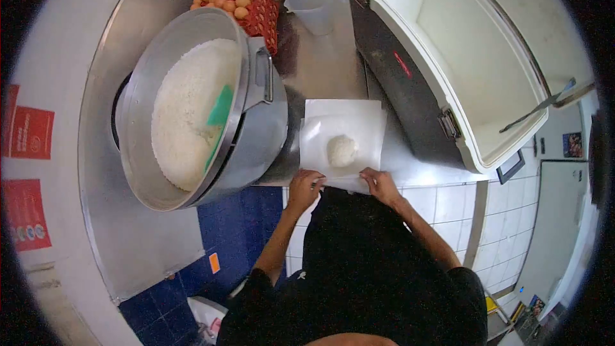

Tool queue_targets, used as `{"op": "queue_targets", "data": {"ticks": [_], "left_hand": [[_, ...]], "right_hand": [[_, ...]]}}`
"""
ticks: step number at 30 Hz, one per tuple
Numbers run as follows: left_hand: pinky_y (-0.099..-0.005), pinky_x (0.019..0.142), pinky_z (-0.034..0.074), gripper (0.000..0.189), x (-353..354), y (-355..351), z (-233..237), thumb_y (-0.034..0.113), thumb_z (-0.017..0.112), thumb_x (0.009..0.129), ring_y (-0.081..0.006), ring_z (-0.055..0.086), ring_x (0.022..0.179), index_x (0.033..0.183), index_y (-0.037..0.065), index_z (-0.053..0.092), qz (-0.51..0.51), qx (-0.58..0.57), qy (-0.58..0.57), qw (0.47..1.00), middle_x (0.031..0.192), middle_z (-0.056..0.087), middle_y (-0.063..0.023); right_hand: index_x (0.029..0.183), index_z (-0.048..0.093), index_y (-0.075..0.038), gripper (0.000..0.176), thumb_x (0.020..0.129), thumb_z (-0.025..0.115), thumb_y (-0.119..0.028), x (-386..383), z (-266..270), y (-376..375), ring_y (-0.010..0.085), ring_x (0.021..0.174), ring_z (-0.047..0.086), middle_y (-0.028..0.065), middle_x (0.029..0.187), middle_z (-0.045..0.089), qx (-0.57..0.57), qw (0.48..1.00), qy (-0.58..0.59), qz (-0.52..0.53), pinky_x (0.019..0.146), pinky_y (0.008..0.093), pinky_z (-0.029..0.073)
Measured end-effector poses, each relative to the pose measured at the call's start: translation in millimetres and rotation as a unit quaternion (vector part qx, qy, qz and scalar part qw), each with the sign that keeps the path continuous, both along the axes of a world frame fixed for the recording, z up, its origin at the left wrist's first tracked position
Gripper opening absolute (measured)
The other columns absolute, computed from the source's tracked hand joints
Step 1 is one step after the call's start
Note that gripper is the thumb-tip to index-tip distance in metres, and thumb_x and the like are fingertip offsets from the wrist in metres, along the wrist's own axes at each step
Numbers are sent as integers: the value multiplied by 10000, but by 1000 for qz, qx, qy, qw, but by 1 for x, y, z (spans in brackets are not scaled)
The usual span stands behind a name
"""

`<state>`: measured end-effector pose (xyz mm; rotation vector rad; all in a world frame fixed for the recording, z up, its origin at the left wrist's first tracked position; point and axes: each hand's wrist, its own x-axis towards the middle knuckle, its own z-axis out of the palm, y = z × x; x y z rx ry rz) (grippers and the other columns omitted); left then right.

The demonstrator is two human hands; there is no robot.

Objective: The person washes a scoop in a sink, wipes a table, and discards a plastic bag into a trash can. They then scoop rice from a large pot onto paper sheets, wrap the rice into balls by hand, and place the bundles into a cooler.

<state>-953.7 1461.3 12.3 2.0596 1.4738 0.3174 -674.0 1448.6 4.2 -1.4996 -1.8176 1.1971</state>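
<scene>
A rounded mound of white rice (pixel 342 151) sits on white wrapping paper (pixel 320 120) at the front edge of the steel counter. My left hand (pixel 306 187) pinches the paper's near left corner. At the near right corner my right hand (pixel 379 186) grips the same paper between thumb and fingers. The near edge of the paper is lifted slightly between both hands. To the left, a large metal pot (pixel 264 129) holds a lot of cooked rice (pixel 186 102), with a green scoop (pixel 221 107) stuck in it.
Behind the pot are brown eggs (pixel 242 1) in a red tray (pixel 262 16). Translucent plastic containers (pixel 314 13) stand at the back of the counter. On the right is a big open cooler box (pixel 410 90) with a white interior. Blue tiles (pixel 237 230) lie below the left side.
</scene>
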Motion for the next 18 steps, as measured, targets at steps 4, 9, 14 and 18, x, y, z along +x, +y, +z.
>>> {"op": "queue_targets", "data": {"ticks": [4, 9, 14, 18], "left_hand": [[-438, 800, 514, 217, 9, 46, -15, 283, 642, 887, -331, 669, 866, 937, 76, 685, 147, -41, -173, 973, 944, 690, -139], [-428, 686, 499, 221, 20, 75, -53, 206, 639, 887, -338, 654, 823, 1053, 62, 611, 124, 107, -126, 978, 914, 657, -158], [-421, 769, 489, 167, 33, 63, 2, 127, 622, 895, -337, 580, 849, 1024, 37, 566, 176, 310, -111, 928, 937, 577, -145], [-439, 816, 458, 121, 44, 61, -42, 122, 525, 929, -368, 577, 913, 993, 22, 550, 197, 41, -274, 940, 932, 585, -186]], "right_hand": [[872, 623, -3, 225, 962, 528, -186, -16, -6, 30, 353, 721, 669, 208, 790, 660, 24, 992, -50, -117, 612, 407, 521], [974, 572, -49, 126, 895, 586, -147, -31, -44, 64, 389, 800, 641, 191, 913, 664, 89, 974, -187, -88, 660, 468, 511], [1035, 574, -68, 229, 836, 631, -167, -33, -20, 86, 320, 1076, 536, 133, 1168, 563, 143, 953, -236, -125, 898, 432, 454], [1096, 587, -64, 285, 830, 627, -161, -35, -39, 115, 310, 1062, 524, 123, 1079, 582, 267, 920, -271, -98, 924, 472, 397]]}}
